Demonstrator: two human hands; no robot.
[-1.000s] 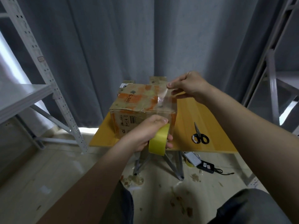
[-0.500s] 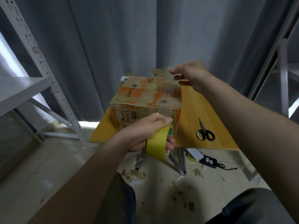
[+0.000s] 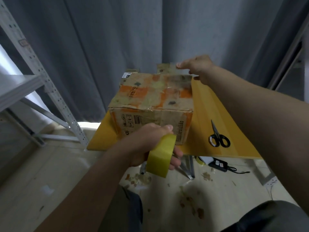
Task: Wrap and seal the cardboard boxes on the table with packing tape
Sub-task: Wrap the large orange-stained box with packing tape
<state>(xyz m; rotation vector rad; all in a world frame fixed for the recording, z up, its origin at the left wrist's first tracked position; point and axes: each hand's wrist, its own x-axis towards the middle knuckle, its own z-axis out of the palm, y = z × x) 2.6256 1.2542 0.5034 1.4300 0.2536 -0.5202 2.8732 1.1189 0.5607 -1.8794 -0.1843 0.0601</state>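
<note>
A worn cardboard box (image 3: 150, 97) with orange patches and old tape stands on the yellow table (image 3: 209, 118). My left hand (image 3: 147, 144) grips a yellow roll of packing tape (image 3: 161, 155) at the box's near face, by the table's front edge. A clear strip of tape (image 3: 177, 84) runs from the roll over the top of the box. My right hand (image 3: 195, 67) pinches the strip's free end above the box's far right edge. More cardboard (image 3: 164, 67) shows behind the box, mostly hidden.
Black scissors (image 3: 219, 138) lie on the table to the right of the box. A grey metal shelf rack (image 3: 33, 67) stands at the left, another frame at the right. A grey curtain hangs behind. On the floor lie a black charger (image 3: 217, 164) and tape scraps.
My right hand has pulled the tape's free end from the near part of the box top back to the far right edge. The left hand keeps the roll at the near face.
</note>
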